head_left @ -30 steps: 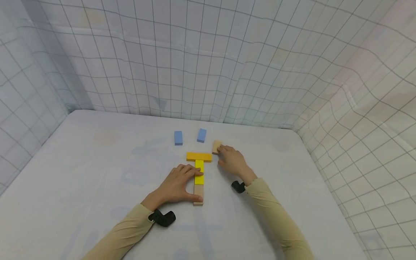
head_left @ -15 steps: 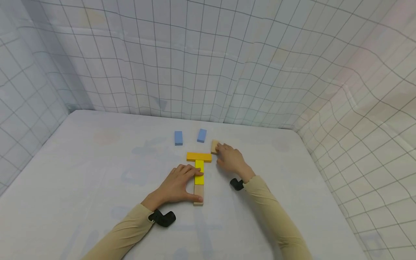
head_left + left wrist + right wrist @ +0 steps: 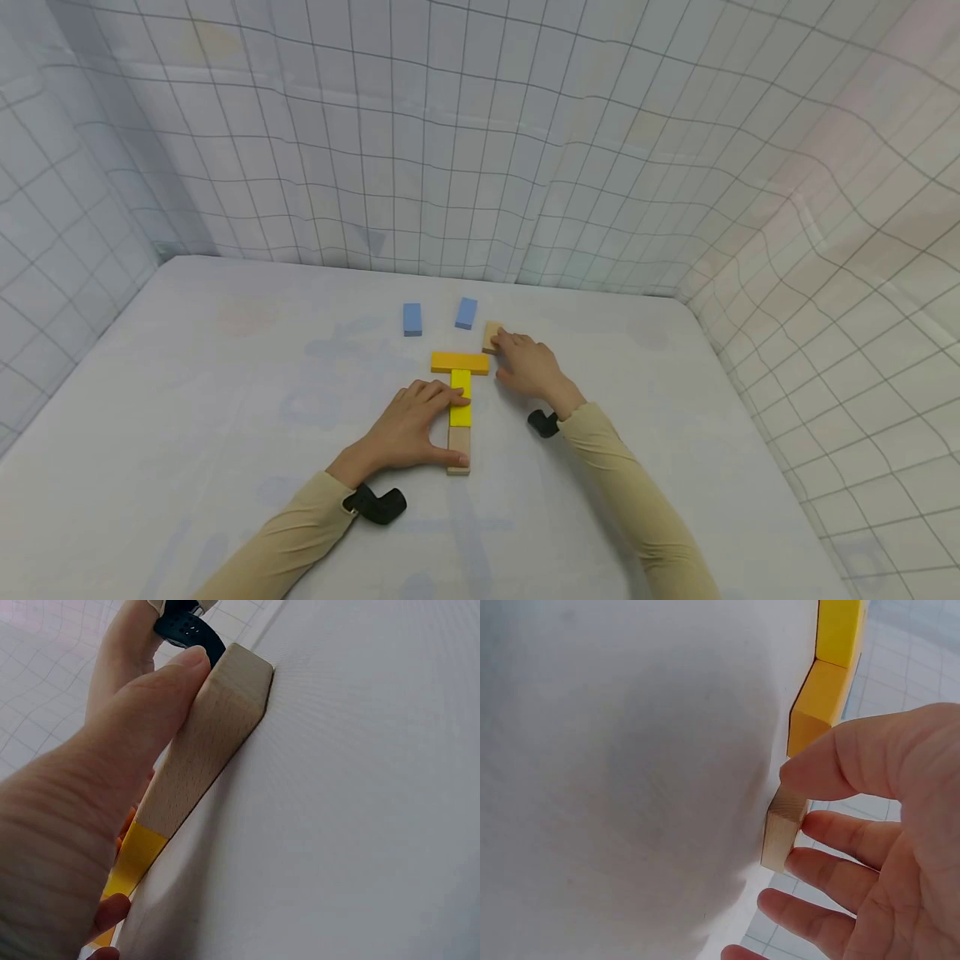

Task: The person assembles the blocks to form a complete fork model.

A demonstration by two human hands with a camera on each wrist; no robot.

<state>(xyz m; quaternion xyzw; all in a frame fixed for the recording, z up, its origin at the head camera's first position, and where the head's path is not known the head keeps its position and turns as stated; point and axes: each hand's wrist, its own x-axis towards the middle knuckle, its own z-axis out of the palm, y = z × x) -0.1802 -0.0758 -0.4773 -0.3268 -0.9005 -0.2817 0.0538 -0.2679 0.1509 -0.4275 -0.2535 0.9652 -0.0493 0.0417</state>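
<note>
In the head view, my left hand (image 3: 407, 425) spans the stem of a T of flat blocks. Its thumb rests on the plain wooden block (image 3: 459, 443) at the near end, and a fingertip lies on the yellow block (image 3: 461, 415). An orange block (image 3: 459, 363) forms the crossbar. My right hand (image 3: 531, 367) touches another plain wooden block (image 3: 491, 332), just beyond the crossbar's right end. In the right wrist view, the fingers reach that wooden block (image 3: 781, 836) fairly straight, and the thumb stands near the orange block (image 3: 817, 697).
Two blue blocks, one on the left (image 3: 412, 319) and one on the right (image 3: 466, 313), lie farther back on the white-covered table (image 3: 225, 375). Grid-patterned curtains (image 3: 480, 150) rise behind and at both sides. A black wrist camera (image 3: 377, 504) sits at the left wrist.
My right hand has slid the wooden block a little left and away, closer to the right blue block. The left hand and the T of blocks have stayed put.
</note>
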